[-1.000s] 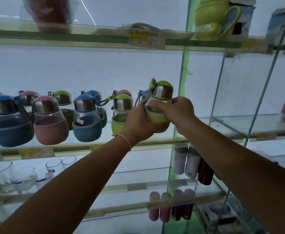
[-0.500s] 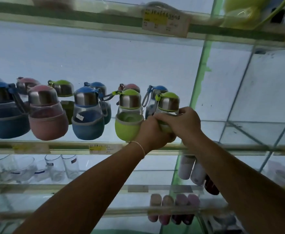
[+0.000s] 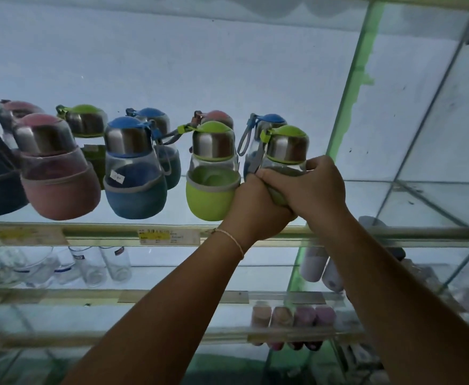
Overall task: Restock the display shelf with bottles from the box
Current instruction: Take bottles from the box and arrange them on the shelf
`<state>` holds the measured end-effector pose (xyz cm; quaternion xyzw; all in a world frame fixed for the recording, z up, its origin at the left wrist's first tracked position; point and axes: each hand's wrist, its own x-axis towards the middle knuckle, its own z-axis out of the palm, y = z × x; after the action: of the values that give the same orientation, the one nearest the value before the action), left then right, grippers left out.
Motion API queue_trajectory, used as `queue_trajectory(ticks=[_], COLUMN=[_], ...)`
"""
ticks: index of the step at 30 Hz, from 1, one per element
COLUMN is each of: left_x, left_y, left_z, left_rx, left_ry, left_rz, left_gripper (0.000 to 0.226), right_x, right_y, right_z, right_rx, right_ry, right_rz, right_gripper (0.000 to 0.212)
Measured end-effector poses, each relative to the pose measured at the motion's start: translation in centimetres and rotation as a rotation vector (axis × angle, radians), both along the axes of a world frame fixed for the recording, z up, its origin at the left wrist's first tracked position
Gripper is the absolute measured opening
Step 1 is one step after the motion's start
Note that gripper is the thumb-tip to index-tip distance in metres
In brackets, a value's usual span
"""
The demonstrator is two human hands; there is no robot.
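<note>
A green-capped bottle (image 3: 286,147) with a steel lid stands upright at the right end of the front row on the glass shelf (image 3: 394,233). My left hand (image 3: 255,209) wraps its lower body from the left, and my right hand (image 3: 315,187) grips it from the right, so its green sleeve is mostly hidden. Just left of it stands another green bottle (image 3: 212,173), touching my left hand. Further left stand a blue bottle (image 3: 133,168) and a pink bottle (image 3: 53,165), with more bottles in a back row. The box is out of view.
A green upright post (image 3: 350,101) rises just right of the held bottle, with bare glass shelf beyond it. Clear glasses (image 3: 89,268) sit on the shelf below at left. Pale and pink tumblers (image 3: 314,265) stand on lower shelves. Price labels (image 3: 169,236) hang on the shelf edge.
Both hands have lowered the green bottle from mid-air down to the shelf beside the other green bottle. The camera has tilted down and moved closer.
</note>
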<state>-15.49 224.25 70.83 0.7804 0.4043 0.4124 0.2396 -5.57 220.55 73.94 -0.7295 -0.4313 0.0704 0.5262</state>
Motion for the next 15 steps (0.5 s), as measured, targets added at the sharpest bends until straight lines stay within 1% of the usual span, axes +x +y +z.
queue_trajectory(ticks=[9, 15], left_x=[-0.33, -0.48], left_y=[-0.68, -1.05], left_z=[0.37, 0.40], left_rx=[-0.036, -0.026], left_ry=[0.016, 0.026], left_rz=[0.023, 0.027], left_gripper=[0.066, 0.067], right_x=[-0.20, -0.27], right_y=[-0.02, -0.11], right_z=[-0.18, -0.10], right_rx=[-0.002, -0.007], right_ry=[0.030, 0.032], right_rz=[-0.006, -0.007], right_gripper=[0.084, 0.081])
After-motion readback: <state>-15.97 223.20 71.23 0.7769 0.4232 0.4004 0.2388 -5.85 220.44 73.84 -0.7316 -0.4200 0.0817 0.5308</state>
